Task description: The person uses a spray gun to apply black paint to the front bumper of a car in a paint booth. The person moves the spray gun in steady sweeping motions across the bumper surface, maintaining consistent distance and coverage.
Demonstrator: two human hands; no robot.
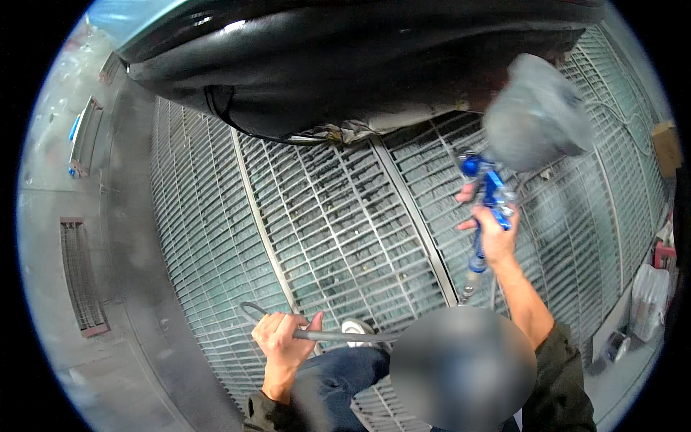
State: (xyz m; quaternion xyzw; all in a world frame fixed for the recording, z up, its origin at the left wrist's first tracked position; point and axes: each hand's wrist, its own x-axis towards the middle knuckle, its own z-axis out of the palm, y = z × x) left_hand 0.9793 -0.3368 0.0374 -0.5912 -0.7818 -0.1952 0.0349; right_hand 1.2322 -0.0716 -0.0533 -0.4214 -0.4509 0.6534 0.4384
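Two hands are engaged: my right hand is wrapped around the blue spray gun, its grey cup ahead; my left hand clamps the grey hose. Black bodywork lies ahead-left of the right hand. I judge this as gun positioning; next calls for steady aim and controlled hose slack.

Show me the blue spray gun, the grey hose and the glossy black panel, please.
Blue spray gun (493, 189): head view, on its blue body.
Grey hose (353, 336): head view, on the stretch beside the left hand (283, 337).
Glossy black panel (360, 68): head view, mid-surface.
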